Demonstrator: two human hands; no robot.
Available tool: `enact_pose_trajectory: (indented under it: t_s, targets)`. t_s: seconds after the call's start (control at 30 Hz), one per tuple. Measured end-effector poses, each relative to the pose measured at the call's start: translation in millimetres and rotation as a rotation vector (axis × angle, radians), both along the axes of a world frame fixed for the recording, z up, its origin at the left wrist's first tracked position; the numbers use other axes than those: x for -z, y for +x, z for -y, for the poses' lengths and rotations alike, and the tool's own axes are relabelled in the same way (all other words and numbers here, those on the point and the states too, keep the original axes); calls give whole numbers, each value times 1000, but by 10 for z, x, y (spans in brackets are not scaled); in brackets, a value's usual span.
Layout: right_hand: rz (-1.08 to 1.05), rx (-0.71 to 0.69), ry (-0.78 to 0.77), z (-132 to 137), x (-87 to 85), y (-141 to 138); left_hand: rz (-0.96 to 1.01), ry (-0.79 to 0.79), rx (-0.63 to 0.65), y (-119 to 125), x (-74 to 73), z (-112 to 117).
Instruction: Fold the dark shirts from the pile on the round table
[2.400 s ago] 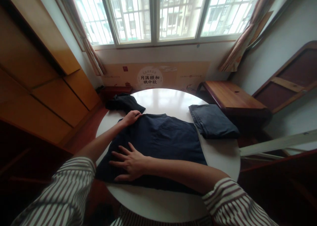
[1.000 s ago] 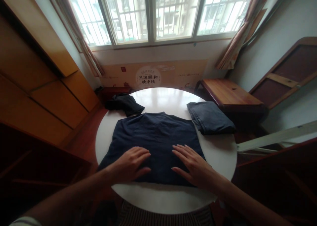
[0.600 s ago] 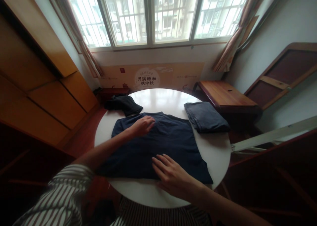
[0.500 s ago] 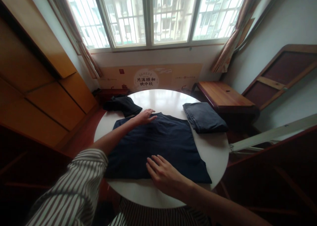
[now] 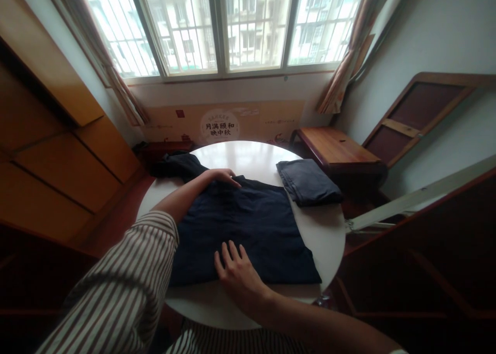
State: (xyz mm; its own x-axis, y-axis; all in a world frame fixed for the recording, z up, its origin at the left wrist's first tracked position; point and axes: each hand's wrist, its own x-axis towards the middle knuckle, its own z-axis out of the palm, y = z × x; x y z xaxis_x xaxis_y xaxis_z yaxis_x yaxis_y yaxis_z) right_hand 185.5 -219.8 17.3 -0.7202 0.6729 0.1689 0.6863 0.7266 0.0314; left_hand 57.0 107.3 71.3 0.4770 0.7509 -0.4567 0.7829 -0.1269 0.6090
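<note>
A dark blue shirt [image 5: 256, 217] lies spread on a round white table [image 5: 327, 235]. At its far edge, my left hand [image 5: 225, 176] has its fingers bent down onto the cloth, which looks pinched there; the fingertips are partly hidden. My right hand [image 5: 238, 274] rests palm down on the near edge, fingers spread and holding nothing. To the right of the shirt sits a folded dark grey garment [image 5: 309, 182]. A crumpled black garment [image 5: 180, 164] lies at the table's far left, partly behind my left forearm.
Beyond the table, on the right, stands a low wooden table [image 5: 337, 146]. A pale metal bar [image 5: 418, 196] slants near the table's right rim. Orange-brown cabinets [image 5: 62, 173] line the left side, and a barred window [image 5: 220, 28] is ahead.
My left hand has gone from stretched fingers to bent ones at the shirt's far edge. The right hand's fingers have spread wider. The whole view has shifted slightly.
</note>
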Motion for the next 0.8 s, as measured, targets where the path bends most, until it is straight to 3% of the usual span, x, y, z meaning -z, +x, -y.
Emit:
enact_pose_trajectory:
  t_s: [0.23, 0.37, 0.47, 0.57, 0.67, 0.73, 0.8]
  targets:
    - [-39, -27, 95, 46, 33, 58, 40, -104, -46, 2, 33, 46]
    - [-102, 46, 100, 25, -191, 163, 139, -152, -73, -136, -20, 103]
    - [-159, 110, 0, 13, -475, 290, 320, -124, -124, -310, -212, 174]
    - [-429, -29, -105, 12, -810, 431, 469, 14, -180, -509, -656, 283]
    - [-871, -225, -184, 27, -1131, 521, 492, 108, -210, -655, -1339, 417]
    - [-1179, -237, -260, 34, -1281, 532, 413, 131, -240, -659, -1802, 486]
    - [-1491, -150, -343, 20, -1329, 517, 281, 176, -262, -557, -2139, 504]
